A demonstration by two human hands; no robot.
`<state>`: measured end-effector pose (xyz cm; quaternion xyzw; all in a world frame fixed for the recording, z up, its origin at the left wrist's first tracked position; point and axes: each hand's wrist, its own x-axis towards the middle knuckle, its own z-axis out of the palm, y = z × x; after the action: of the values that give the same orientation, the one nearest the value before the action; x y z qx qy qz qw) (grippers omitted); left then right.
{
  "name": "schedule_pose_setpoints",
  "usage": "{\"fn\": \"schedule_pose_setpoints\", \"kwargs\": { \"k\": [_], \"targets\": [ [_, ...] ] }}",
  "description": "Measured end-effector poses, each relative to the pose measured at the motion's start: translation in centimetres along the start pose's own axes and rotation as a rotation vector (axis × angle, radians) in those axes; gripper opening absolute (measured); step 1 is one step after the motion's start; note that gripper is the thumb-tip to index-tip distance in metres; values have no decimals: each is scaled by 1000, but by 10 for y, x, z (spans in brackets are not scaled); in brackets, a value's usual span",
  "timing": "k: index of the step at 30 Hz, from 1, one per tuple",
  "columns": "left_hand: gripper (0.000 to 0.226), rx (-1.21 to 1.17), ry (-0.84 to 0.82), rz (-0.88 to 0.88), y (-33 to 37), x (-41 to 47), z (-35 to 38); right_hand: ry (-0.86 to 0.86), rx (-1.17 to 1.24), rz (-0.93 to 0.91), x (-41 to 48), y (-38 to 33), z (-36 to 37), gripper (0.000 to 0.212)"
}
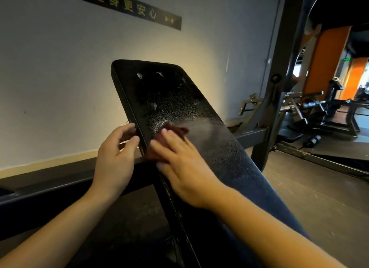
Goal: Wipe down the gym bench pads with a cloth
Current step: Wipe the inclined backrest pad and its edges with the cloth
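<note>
At the left edge of the sloping bench pad (169, 92), in the head view, held the side of the pad with the left hand (115, 158): thumb and forefinger curled onto the edge, the other fingers bent behind it. Pressed the red-brown cloth (175, 130) on the middle of the pad with the right hand (179, 168), fingers straight and close together, lying flat on top of the cloth. Looked a little blurred at this hand, so probably caught in the middle of a stroke. Had the cloth close to the left edge, with one part hanging just over it.

Judged this pad as perhaps half done. Saw fine spray dots over the upper half and several big drops (139, 76) near the top, not wiped yet. Saw a pale smeared streak (205, 126) just to the right of the cloth, and a duller, drier-looking surface lower down, toward the body. Could not tell about any other pad of the bench; none in view.

Found open room up to the rounded top edge, with nothing lying on the pad. Found the wall (60, 78) behind the top and the left side, apart from the pad. Found the dark steel frame (279, 88) near the right side, not touching it, and a dark bottle (312, 141) on the floor, well apart. Judged long strokes upward as free, strokes off the right edge as needing some care.
</note>
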<state>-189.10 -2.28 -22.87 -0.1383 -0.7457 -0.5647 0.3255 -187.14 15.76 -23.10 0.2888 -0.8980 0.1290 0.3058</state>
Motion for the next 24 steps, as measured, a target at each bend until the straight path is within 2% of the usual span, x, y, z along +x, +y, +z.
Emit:
{"fn": "schedule_pose_setpoints", "kwargs": {
  "k": [2, 3, 7, 9, 11, 13, 15, 16, 18, 21, 22, 24],
  "targets": [
    [33, 5, 28, -6, 1, 11, -1, -84, -63, -186, -20, 0, -7, 55],
    [34, 10, 29, -10, 1, 16, -1, -86, -74, -147, -21, 19, -14, 55],
    [39, 47, -56, -6, -2, 25, -4, 53, 5, 461, 17, 111, -29, 49],
    [40, 81, -82, 25, -4, 26, -6, 114, 12, 577, 50, 104, -16, 48],
    [36, 64, -75, 23, -3, 30, -9, 111, -6, 412, 69, 59, 2, 49],
    [32, 44, -54, 15, -3, 35, -11, 53, 13, 110, 57, 15, 7, 47],
    [30, 60, -46, 17, -2, 40, -12, -36, 31, -91, 27, 10, -1, 51],
    [31, 74, -59, 14, -1, 41, -13, -73, 20, -118, 15, 24, -9, 53],
    [36, 104, -105, 19, 1, 40, -14, -51, -55, 5, 9, 68, -18, 52],
    [41, 152, -157, 38, 2, 39, -17, 46, -32, 456, 54, 113, -25, 47],
    [42, 165, -166, 37, 3, 39, -19, 81, -26, 533, 71, 111, -21, 46],
    [42, 186, -173, 30, 6, 40, -21, 131, -14, 476, 93, 85, -3, 45]
  ]
}}
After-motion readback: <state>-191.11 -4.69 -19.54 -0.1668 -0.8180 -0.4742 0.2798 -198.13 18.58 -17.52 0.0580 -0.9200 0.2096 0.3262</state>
